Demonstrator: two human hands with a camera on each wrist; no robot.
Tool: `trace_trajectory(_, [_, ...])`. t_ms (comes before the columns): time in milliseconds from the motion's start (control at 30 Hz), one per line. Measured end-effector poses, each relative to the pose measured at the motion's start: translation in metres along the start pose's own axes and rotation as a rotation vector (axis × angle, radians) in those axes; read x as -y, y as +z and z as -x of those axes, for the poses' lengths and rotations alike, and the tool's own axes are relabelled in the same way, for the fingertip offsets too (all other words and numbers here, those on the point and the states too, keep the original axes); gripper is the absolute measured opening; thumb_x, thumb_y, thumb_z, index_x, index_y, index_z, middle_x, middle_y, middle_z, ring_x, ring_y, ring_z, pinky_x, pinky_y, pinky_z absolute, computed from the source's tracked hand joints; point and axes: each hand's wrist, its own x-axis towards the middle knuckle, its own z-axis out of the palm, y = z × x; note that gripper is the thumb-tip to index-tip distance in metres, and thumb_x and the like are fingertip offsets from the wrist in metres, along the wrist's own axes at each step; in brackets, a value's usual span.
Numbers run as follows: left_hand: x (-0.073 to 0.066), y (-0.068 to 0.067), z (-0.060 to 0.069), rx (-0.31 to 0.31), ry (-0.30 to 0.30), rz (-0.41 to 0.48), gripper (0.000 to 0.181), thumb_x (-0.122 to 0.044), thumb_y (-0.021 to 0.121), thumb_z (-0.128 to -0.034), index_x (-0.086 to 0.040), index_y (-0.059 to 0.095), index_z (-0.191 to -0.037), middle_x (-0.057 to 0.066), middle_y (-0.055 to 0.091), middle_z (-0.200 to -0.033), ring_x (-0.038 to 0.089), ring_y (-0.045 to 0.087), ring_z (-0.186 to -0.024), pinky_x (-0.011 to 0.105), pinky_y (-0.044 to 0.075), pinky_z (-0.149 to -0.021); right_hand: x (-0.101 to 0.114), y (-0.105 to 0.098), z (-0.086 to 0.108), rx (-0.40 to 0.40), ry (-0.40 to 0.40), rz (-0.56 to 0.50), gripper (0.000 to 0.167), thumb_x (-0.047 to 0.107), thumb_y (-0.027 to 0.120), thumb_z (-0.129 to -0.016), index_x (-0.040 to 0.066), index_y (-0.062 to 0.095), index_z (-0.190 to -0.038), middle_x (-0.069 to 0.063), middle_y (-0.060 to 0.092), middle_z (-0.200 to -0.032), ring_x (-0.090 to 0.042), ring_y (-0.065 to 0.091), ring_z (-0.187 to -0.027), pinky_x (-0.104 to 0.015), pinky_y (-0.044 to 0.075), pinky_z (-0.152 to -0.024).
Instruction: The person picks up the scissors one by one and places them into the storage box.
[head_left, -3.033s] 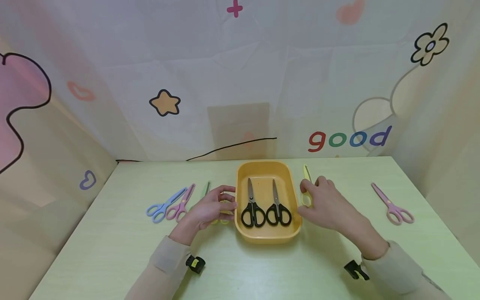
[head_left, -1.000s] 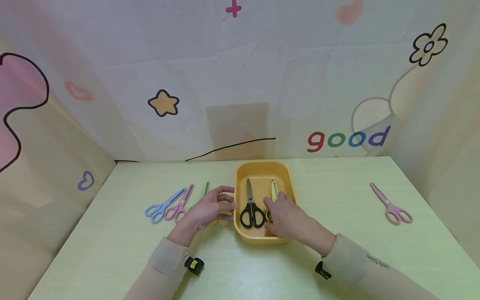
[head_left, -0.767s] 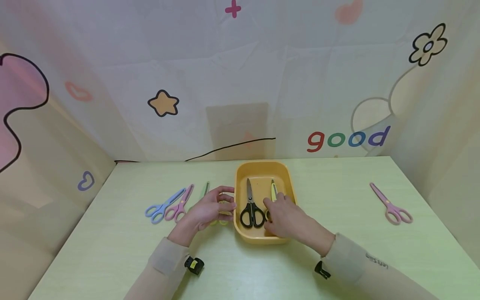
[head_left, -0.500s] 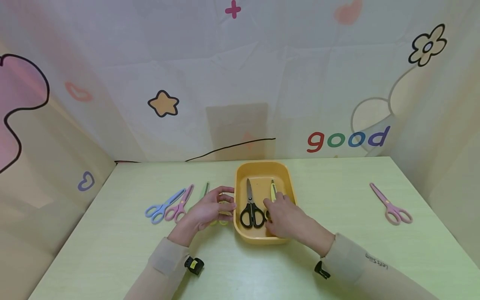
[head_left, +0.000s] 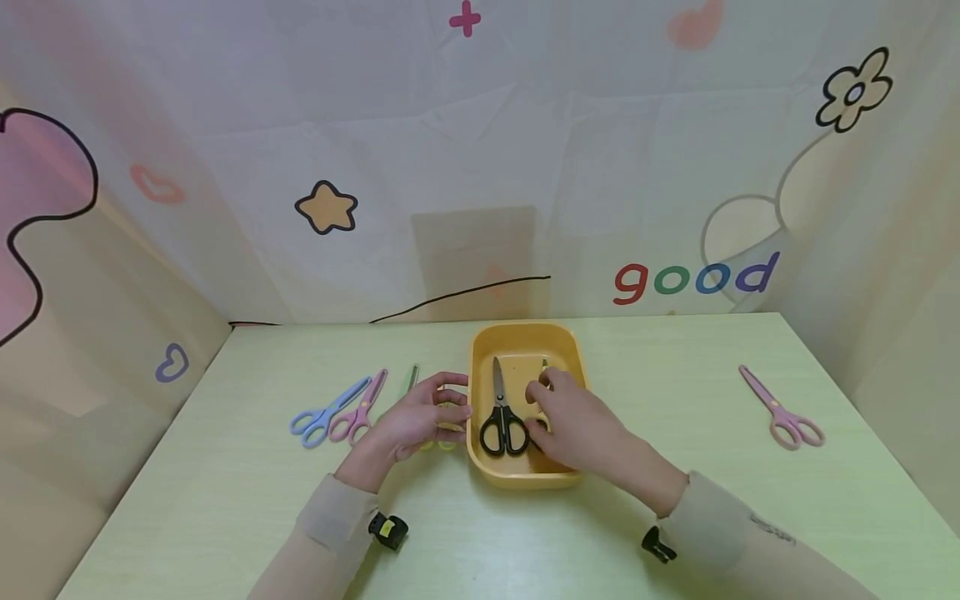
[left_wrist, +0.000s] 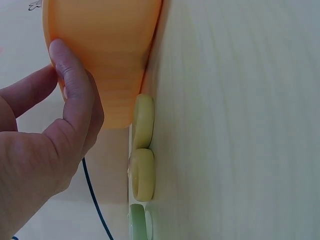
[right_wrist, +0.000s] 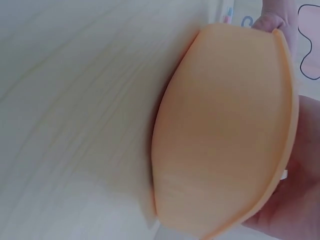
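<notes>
My left hand (head_left: 416, 417) touches the left wall of an orange tray (head_left: 525, 481) with lightly bent fingers. Inside the tray, black-handled scissors (head_left: 500, 402) lie on the left. My right hand (head_left: 581, 421) hovers over the tray's right side, its fingers bent and spread apart. Beneath it are yellow scissors (head_left: 544, 364), mostly covered by the hand, and a second black-handled pair that is nearly hidden. In the right wrist view the tray wall (right_wrist: 225, 125) blocks most of the right hand (right_wrist: 305, 165).
Blue scissors (head_left: 330, 412) and pink scissors (head_left: 363, 408) lie left of the tray. Green scissors (head_left: 414, 377) are partly behind the left hand, near yellow scissors whose handle loops (left_wrist: 143, 175) show in the left wrist view. Another pink pair (head_left: 780, 412) lies far right.
My right hand carried yellow scissors from beside the tray onto its right side, over the black-handled pair. Since half a second ago it has let them go and lifted slightly. The left hand stays put.
</notes>
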Motion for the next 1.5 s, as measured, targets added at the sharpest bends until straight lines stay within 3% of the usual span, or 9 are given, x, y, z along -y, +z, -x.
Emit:
trace_trajectory(267, [0.000, -0.001, 0.001, 0.003, -0.001, 0.004, 0.054, 0.008, 0.060, -0.0992, 0.004, 0.036, -0.147, 0.014, 0.056, -0.111, 0.020, 0.063, -0.086, 0.033, 0.062, -0.075, -0.015, -0.005, 0.005, -0.165, -0.029, -0.023, 0.013, 0.011, 0.076, -0.089, 0.006, 0.066, -0.096, -0.010, 0.059, -0.103, -0.024, 0.054, -0.084, -0.036, 0.051, -0.069])
trace_trajectory(533, [0.001, -0.002, 0.000, -0.004, -0.015, 0.004, 0.056, 0.007, 0.061, -0.0992, 0.004, 0.035, -0.149, 0.019, 0.055, -0.116, 0.020, 0.063, -0.088, 0.034, 0.061, -0.076, -0.033, -0.011, 0.015, -0.168, 0.109, -0.085, 0.020, 0.015, 0.070, -0.095, 0.004, 0.066, -0.111, -0.012, 0.058, -0.109, -0.030, 0.054, -0.100, -0.045, 0.054, -0.085])
trace_trajectory(833, [0.000, 0.000, 0.000, -0.010, -0.014, -0.007, 0.054, 0.006, 0.061, -0.0993, 0.003, 0.037, -0.148, 0.020, 0.056, -0.116, 0.022, 0.064, -0.089, 0.035, 0.062, -0.078, -0.068, -0.021, 0.035, -0.205, 0.170, -0.065, 0.021, 0.012, 0.063, -0.097, -0.001, 0.060, -0.114, -0.019, 0.056, -0.109, -0.038, 0.054, -0.101, -0.052, 0.053, -0.085])
trace_trajectory(933, [-0.001, 0.000, 0.000, -0.011, -0.015, -0.008, 0.053, 0.006, 0.061, -0.0993, 0.002, 0.038, -0.147, 0.018, 0.056, -0.114, 0.021, 0.064, -0.089, 0.036, 0.062, -0.078, -0.080, -0.025, 0.043, -0.158, 0.219, -0.041, 0.025, 0.013, 0.064, -0.098, -0.002, 0.057, -0.117, -0.022, 0.054, -0.111, -0.040, 0.053, -0.101, -0.054, 0.051, -0.083])
trace_trajectory(1233, [0.000, -0.001, 0.002, 0.001, -0.010, 0.007, 0.054, 0.006, 0.060, -0.0996, 0.003, 0.036, -0.148, 0.012, 0.056, -0.108, 0.019, 0.063, -0.086, 0.033, 0.061, -0.076, -0.111, -0.032, 0.066, 0.094, 0.419, -0.007, 0.057, 0.031, 0.065, -0.100, -0.008, 0.046, -0.137, -0.041, 0.040, -0.134, -0.059, 0.040, -0.119, -0.075, 0.043, -0.085])
trace_trajectory(1500, [0.000, -0.001, 0.002, 0.001, -0.009, -0.004, 0.055, 0.006, 0.060, -0.0999, 0.004, 0.035, -0.149, 0.013, 0.055, -0.109, 0.020, 0.063, -0.087, 0.034, 0.061, -0.078, -0.142, -0.042, 0.085, 0.185, 0.525, 0.040, 0.072, 0.038, 0.062, -0.100, -0.018, 0.040, -0.139, -0.049, 0.034, -0.135, -0.069, 0.032, -0.122, -0.081, 0.036, -0.089])
